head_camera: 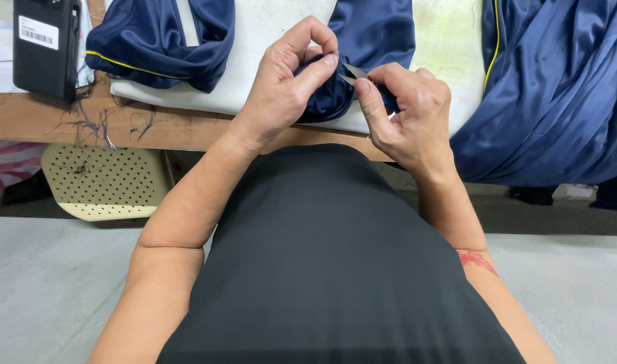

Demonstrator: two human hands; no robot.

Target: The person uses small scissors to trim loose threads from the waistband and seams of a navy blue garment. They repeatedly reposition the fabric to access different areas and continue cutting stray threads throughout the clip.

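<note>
My left hand (285, 84) pinches a bunched fold of shiny navy-blue fabric (328, 98) between thumb and fingers, just above the table's front edge. My right hand (406, 111) grips a small metal thread snipper (353, 72) whose blades point left at the pinched fold. The two hands almost touch. The navy cloth runs up and away over a white padded board (268, 40). The snipper's handle is hidden inside my right palm.
More navy fabric with thin yellow piping lies at the back left (160, 40) and hangs in a large heap off the right side (558, 101). A black device (45, 44) stands at far left. Loose threads litter the wooden table edge (119, 121). A perforated cream stool (103, 182) sits below.
</note>
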